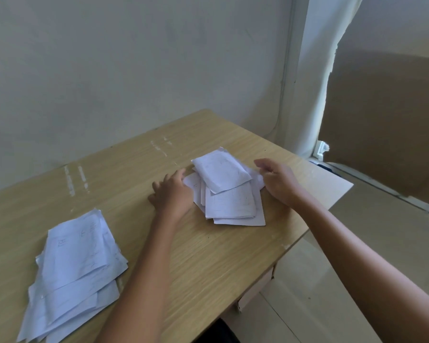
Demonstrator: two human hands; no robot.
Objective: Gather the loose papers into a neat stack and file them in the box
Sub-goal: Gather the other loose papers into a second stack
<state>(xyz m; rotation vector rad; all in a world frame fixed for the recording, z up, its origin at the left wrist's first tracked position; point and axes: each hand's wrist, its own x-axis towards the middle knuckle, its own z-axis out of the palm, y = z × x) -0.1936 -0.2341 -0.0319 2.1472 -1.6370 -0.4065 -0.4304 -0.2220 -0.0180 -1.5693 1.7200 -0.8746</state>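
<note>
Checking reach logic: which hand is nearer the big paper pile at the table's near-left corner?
Left. The left hand lies flat on the table up and right of the big paper pile, clearly apart from it. The right hand sits farther right, beyond the small pile.

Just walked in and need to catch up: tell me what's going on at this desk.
A person is tidying papers on a wooden desk. Both hands flank a small untidy pile of papers near the desk's middle: the left hand touches its left edge, and the right hand is at its right edge, fingers curled. A second, larger pile, also fanned out unevenly, lies untouched at the near left. No box is clearly in view.
</note>
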